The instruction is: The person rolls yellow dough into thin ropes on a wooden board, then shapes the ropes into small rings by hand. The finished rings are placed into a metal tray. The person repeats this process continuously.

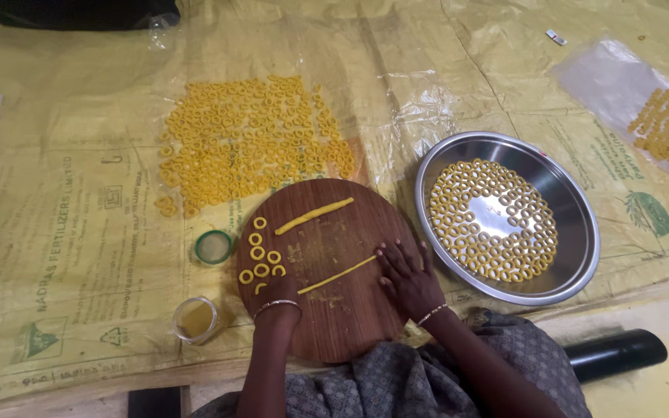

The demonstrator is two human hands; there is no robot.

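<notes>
Yellow dough strand [337, 275] under flat, spread right fingers [396, 255]; left fingers [276, 280] on dough rings [261, 255], grip unclear.

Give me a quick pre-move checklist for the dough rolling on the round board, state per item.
1. Right hand flat on the end of the thin dough rope: ok.
2. Left hand at the board's near-left, by the formed rings; whether it grips anything: cannot tell.
3. Second, thicker dough rope lies apart from the thin one: ok.
4. Round wooden board has bare space near the person: ok.
5. Steel plate has room for more rings, centre and right side bare: ok.
6. Small glass cup and green-rimmed lid sit off the board: ok.
</notes>
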